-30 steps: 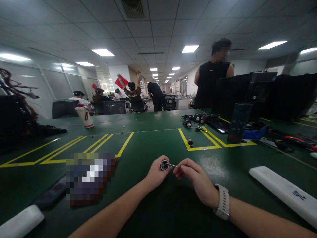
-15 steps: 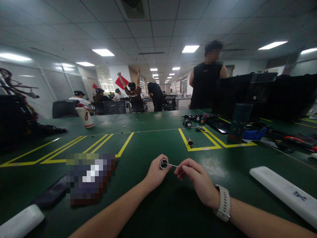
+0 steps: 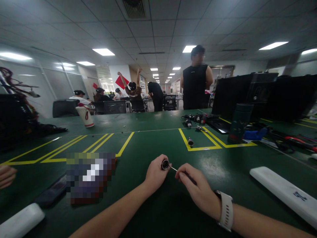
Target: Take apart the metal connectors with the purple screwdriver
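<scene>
Right now you are holding both forearms over the near part of the green table (image 3: pixel 173 215), and you are wearing a white watch (image 3: pixel 226 211) on your right wrist. Your right hand (image 3: pixel 196 191) is closing its fingertips on the near end of a thin metal rod (image 3: pixel 173 168). That rod's long axis is slanting up and to the left, from your right hand toward your left hand (image 3: pixel 155 173). Its far tip is meeting the small round part (image 3: pixel 165 164), though whether it is touching or entering is too small to tell. Your left hand is gripping that part between thumb and fingers, with its open face pointing toward you. So the part is sitting just left of your right hand and slightly beyond it, with the two hands near each other but apart. Farther off, a small metal piece (image 3: pixel 190 142) is standing inside a yellow-taped box (image 3: pixel 205 147). Beyond the far edge, a person in black (image 3: pixel 195 87) is standing.
</scene>
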Action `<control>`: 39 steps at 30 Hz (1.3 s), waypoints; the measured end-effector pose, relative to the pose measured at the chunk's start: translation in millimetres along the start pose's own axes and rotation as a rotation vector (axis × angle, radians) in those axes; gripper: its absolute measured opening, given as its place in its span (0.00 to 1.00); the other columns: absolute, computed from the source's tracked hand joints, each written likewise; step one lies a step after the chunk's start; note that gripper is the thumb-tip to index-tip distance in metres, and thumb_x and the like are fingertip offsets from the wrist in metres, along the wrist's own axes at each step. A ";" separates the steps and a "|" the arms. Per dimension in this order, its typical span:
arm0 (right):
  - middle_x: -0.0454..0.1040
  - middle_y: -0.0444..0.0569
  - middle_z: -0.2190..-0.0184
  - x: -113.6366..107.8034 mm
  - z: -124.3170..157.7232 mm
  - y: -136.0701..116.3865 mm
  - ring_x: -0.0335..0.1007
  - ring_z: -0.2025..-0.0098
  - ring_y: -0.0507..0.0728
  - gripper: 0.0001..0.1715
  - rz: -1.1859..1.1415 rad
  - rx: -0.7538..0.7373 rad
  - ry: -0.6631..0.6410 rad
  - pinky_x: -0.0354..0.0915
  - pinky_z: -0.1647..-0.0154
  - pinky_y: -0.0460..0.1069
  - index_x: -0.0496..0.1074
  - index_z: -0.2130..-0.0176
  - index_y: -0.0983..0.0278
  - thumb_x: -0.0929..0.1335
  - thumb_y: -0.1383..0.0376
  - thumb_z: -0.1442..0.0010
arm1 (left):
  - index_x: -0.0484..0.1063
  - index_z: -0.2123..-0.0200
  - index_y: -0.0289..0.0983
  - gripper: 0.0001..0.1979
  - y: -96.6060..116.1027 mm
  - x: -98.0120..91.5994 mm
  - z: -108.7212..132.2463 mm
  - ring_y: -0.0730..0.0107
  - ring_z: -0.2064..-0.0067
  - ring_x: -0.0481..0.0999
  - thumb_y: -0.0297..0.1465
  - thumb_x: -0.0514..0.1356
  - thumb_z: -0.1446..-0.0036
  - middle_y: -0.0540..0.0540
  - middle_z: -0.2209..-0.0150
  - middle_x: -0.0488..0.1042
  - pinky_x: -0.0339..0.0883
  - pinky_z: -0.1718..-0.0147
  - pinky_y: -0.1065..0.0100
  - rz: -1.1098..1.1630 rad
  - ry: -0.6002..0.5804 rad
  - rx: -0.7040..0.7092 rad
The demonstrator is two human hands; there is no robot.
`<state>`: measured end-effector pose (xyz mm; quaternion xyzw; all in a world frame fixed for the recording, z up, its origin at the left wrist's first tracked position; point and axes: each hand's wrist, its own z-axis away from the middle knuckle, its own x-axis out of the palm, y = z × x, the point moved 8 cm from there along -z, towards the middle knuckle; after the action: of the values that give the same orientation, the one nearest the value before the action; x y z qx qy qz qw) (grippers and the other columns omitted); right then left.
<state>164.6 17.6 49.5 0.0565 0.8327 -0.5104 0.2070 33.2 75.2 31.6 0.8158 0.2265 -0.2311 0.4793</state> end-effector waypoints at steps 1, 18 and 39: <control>0.69 0.45 0.72 0.6 0.5 -0.7 0.65 0.69 0.53 0.10 0.015 -0.007 -0.003 0.58 0.69 0.48 0.68 0.69 0.63 0.59 0.68 0.39 | 0.65 0.74 0.38 0.02 1.0 -0.2 0.5 0.71 0.73 0.64 0.29 0.58 0.51 0.54 0.76 0.65 0.55 0.74 0.71 -0.008 0.000 0.003; 0.67 0.48 0.68 10.5 6.0 -13.3 0.63 0.66 0.55 0.10 0.123 -0.164 -0.049 0.61 0.65 0.50 0.66 0.62 0.61 0.58 0.69 0.38 | 0.62 0.74 0.38 0.08 -6.1 -3.0 -4.8 0.73 0.75 0.64 0.34 0.59 0.51 0.55 0.78 0.64 0.59 0.75 0.71 0.082 0.041 -0.020; 0.67 0.47 0.68 11.7 6.8 -14.4 0.63 0.67 0.55 0.09 0.158 -0.152 -0.079 0.61 0.66 0.50 0.65 0.63 0.61 0.58 0.70 0.38 | 0.62 0.74 0.38 0.06 -4.0 -0.9 -2.5 0.72 0.74 0.64 0.32 0.58 0.51 0.55 0.77 0.64 0.58 0.74 0.71 0.040 0.026 0.009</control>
<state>151.5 3.5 54.0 0.0860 0.8533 -0.4296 0.2828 30.5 79.0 30.5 0.8253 0.2152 -0.2119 0.4771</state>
